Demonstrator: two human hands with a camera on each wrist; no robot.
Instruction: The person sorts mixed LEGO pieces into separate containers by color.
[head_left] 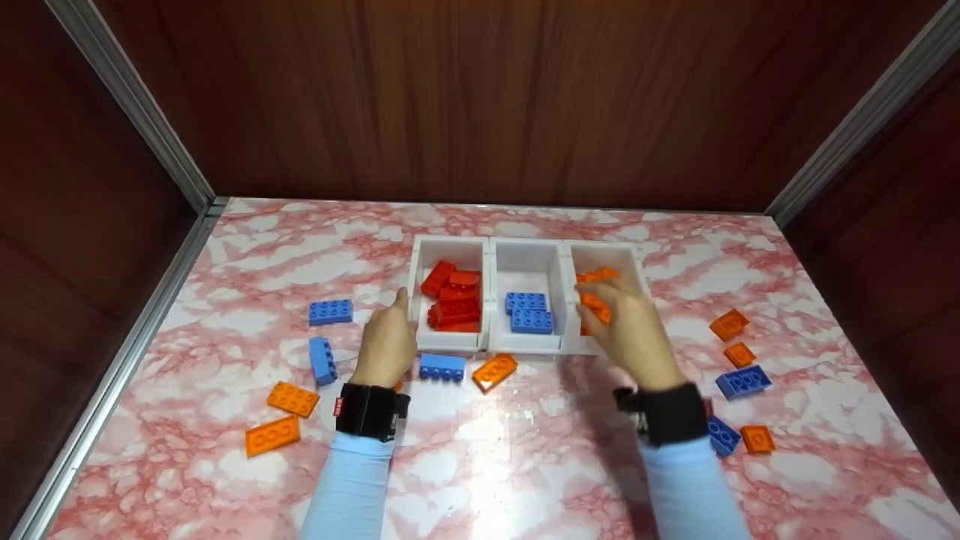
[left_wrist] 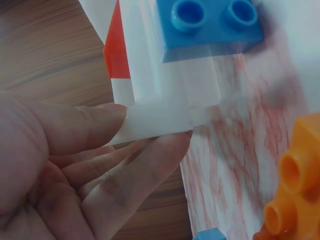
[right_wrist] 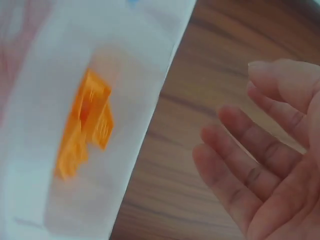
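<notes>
A white three-section tray [head_left: 525,350] holds red bricks [head_left: 456,310] on the left, two blue bricks [head_left: 531,322] in the middle and orange bricks [head_left: 595,306] on the right. My left hand [head_left: 385,345] is at the tray's left side. In the left wrist view, its thumb and fingers pinch the tray's corner [left_wrist: 155,120]. Over the right section is my right hand [head_left: 631,330], fingers apart and loosely bent. The right wrist view shows that hand [right_wrist: 280,175] holding nothing, beside the section with the blurred orange bricks [right_wrist: 75,145].
Just in front of the tray lie a blue brick [head_left: 442,366] and an orange brick [head_left: 495,372]. Blue bricks [head_left: 330,312] and orange bricks [head_left: 272,436] are scattered at left. More orange [head_left: 729,324] and blue bricks [head_left: 743,382] lie at right. A wood-grain panel [head_left: 480,97] stands behind.
</notes>
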